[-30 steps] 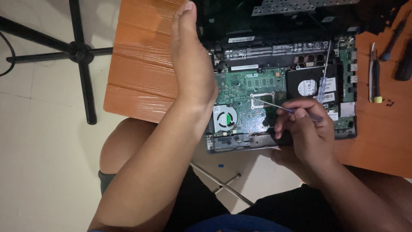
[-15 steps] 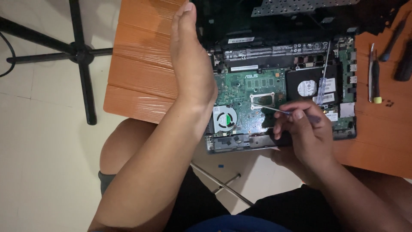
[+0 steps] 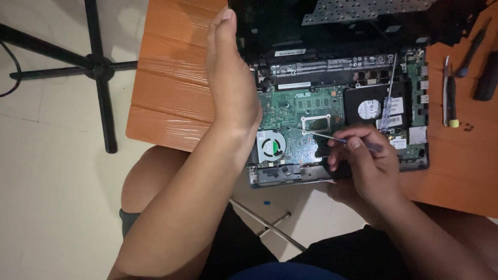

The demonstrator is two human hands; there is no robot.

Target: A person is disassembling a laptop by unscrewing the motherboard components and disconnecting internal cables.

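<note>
My left hand [image 3: 231,83] lies flat and loose, gripping nothing, edge against the open laptop [image 3: 337,109] on the tabletop [image 3: 171,88]. My right hand [image 3: 365,161], pinching the screwdriver [image 3: 332,137], has shifted slightly right since a second ago; its tip stays on the green board [image 3: 301,111], so the work there goes on

Opened laptop [image 3: 337,103], base cover off, lies on an orange wooden table [image 3: 171,93] at upper centre of frame. Green circuit board [image 3: 306,111] exposed; round cooling fan [image 3: 272,145] at its lower left.

Left hand [image 3: 228,78] stands on edge, flat, along the laptop's left side.

Right hand [image 3: 363,161], lower right of centre, grips a thin screwdriver [image 3: 324,136], tip on the board.

Loose tools [image 3: 450,93] at right edge. Black stand [image 3: 96,67] at upper left.
</note>
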